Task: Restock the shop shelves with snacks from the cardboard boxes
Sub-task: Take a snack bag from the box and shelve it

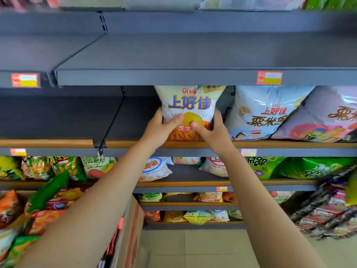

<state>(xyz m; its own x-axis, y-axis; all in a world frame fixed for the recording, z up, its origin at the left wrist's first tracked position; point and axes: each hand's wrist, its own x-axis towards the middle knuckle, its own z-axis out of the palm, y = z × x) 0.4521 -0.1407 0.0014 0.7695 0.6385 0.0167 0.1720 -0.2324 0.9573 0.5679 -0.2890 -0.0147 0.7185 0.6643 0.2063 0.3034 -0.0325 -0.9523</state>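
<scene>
Left hand [160, 128] and right hand [211, 130] grip white Oishi snack bag [188, 107] from both sides, thumbs on front face. Bag upright on shelf [270, 145], bottom at wooden front edge. Just right: two larger snack bags [264, 111] leaning on same shelf. Shelf area left of bag bare. Cardboard box [129, 229] of snacks at lower left, below arms.

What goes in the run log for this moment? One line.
step: placing | hands: left hand and right hand grip Oishi bag | where: wood-edged shelf
</scene>
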